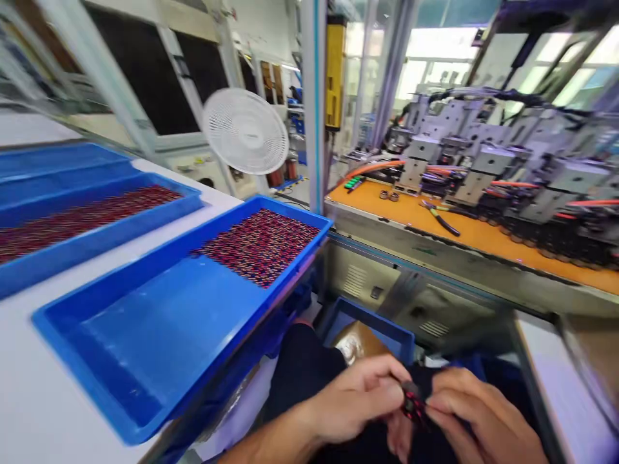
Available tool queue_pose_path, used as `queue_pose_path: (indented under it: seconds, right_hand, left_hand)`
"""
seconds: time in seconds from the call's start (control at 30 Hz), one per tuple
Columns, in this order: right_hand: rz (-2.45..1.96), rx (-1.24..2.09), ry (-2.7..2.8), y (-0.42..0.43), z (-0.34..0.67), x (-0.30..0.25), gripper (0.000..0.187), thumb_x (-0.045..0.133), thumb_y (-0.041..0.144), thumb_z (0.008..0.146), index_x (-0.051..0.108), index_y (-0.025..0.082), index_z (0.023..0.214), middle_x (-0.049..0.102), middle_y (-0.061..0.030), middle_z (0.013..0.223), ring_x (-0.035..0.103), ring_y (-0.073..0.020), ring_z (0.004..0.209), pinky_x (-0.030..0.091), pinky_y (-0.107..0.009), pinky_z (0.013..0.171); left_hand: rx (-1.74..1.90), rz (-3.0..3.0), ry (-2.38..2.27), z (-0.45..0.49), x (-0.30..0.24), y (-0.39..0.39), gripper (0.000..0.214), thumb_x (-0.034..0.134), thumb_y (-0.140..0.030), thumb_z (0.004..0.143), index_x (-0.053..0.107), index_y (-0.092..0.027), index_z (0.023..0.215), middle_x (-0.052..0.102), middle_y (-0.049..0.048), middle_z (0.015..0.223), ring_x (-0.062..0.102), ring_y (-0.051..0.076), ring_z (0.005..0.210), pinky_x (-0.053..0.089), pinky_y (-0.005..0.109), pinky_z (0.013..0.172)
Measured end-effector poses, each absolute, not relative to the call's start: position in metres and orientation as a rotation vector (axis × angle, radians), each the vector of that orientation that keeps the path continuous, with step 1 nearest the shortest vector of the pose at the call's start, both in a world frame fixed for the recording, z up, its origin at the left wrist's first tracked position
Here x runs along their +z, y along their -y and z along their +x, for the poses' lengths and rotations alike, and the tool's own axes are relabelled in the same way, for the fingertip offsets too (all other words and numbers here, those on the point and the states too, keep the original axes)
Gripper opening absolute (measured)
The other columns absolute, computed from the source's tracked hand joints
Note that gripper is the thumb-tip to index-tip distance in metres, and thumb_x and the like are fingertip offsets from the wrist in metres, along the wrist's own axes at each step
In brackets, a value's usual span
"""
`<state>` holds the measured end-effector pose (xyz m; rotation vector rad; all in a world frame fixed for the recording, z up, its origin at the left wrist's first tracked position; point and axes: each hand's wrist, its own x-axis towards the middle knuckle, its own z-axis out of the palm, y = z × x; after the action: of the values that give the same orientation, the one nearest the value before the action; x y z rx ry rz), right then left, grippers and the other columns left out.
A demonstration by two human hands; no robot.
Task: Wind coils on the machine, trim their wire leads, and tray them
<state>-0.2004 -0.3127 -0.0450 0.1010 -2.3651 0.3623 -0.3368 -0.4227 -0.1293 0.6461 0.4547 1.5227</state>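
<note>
Low in the frame, over my lap, my left hand (358,399) and my right hand (483,419) meet with their fingers pinched together on a small dark coil part with red wire (413,405). Both hands are closed on it. To the left a blue tray (145,348) sits tilted over the table edge, with a patch of many small red-and-dark parts (261,245) packed in its far end. Its near end is bare.
A second blue tray (97,238) with rows of the same parts lies on the white table. A white fan (245,131) stands behind. An orange bench (435,219) carries pliers (440,219) and a row of grey machine heads. A blue bin (377,325) sits below.
</note>
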Motion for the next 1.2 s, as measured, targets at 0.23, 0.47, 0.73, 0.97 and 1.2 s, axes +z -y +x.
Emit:
queue_pose_path:
  seconds: [0.23,0.47,0.73,0.97,1.2]
  right_hand:
    - [-0.115,0.527,2.317,0.317,-0.206,-0.041,0.014,0.049,0.01,0.096,0.059,0.015,0.089,0.061,-0.0022,0.073,0.058,-0.0106,0.064,0.048,-0.019,0.058]
    - [-0.05,0.709,2.294,0.313,-0.203,-0.045,0.015,0.046,0.011,0.097,0.056,0.016,0.088,0.057,-0.0018,0.072,0.056,-0.0122,0.066,0.048,-0.023,0.058]
    - [0.048,0.731,2.331,0.307,-0.198,-0.044,0.016,0.044,0.014,0.101,0.056,0.014,0.092,0.059,-0.0032,0.076,0.057,-0.0114,0.067,0.049,-0.021,0.059]
    - [0.064,0.745,2.334,0.306,-0.197,-0.043,0.016,0.045,0.015,0.101,0.057,0.013,0.091,0.06,-0.0035,0.077,0.058,-0.0109,0.069,0.049,-0.02,0.061]
    - [-0.001,0.681,2.326,0.308,-0.198,-0.046,0.015,0.045,0.01,0.099,0.057,0.014,0.091,0.059,-0.0027,0.077,0.056,-0.0113,0.069,0.047,-0.022,0.061]
  left_hand:
    - [1.745,0.689,-0.612,-0.344,-0.1,0.43,0.018,0.076,-0.015,0.08,0.062,-0.018,0.09,0.07,0.0022,0.099,0.071,0.012,0.076,0.053,0.02,0.067]
    - [1.874,0.633,-0.475,-0.341,-0.1,0.424,0.03,0.086,-0.023,0.068,0.059,-0.019,0.081,0.07,0.0012,0.093,0.068,0.022,0.104,0.048,0.037,0.097]
    - [1.43,0.573,-0.499,-0.339,-0.112,0.418,0.039,0.066,-0.05,0.085,0.062,-0.012,0.09,0.068,0.0026,0.066,0.066,0.012,0.053,0.047,0.018,0.052]
    - [1.3,0.651,-0.455,-0.343,-0.115,0.418,0.041,0.068,-0.05,0.084,0.064,-0.011,0.099,0.071,0.0045,0.067,0.064,0.01,0.047,0.047,0.016,0.046]
    - [1.486,0.694,-0.641,-0.345,-0.112,0.42,0.025,0.073,-0.027,0.085,0.059,-0.017,0.103,0.07,-0.0011,0.065,0.063,0.007,0.048,0.048,0.013,0.049]
